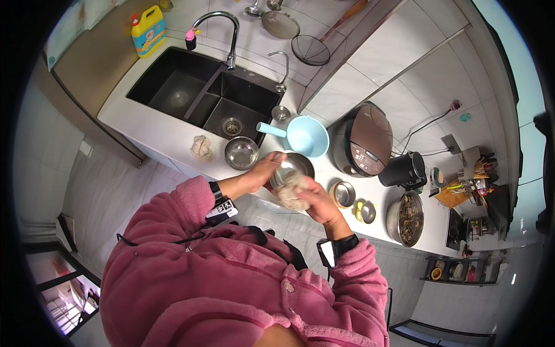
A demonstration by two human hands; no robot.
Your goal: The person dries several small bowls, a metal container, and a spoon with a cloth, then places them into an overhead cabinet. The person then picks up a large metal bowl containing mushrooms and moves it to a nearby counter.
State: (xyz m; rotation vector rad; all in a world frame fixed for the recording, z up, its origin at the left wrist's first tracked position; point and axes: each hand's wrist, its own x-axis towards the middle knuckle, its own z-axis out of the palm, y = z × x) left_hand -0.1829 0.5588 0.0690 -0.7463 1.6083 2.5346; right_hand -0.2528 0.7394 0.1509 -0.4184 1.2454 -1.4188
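Observation:
My left hand (260,173) grips the rim of a shiny metal bowl (297,161) over the counter's front edge. In my right hand (320,201) is a crumpled beige cloth (291,193), pressed against the near side of that bowl. Motion blurs the cloth and the fingers, and part of the bowl is hidden behind them. Just left of my left hand, a second metal bowl (241,153) stands by the sink's corner. Another crumpled cloth (202,148) lies farther left. Beyond the held bowl sits a light blue plastic dipper (307,136), its handle pointing left.
A black double-basin sink (173,82) with a tall faucet (236,39) lies behind. Rightward along the counter are a rice cooker (366,139), a black kettle (401,169), two small cups (344,194), and a large metal basin (407,219) of dark food. A yellow detergent jug (148,34) stands back left.

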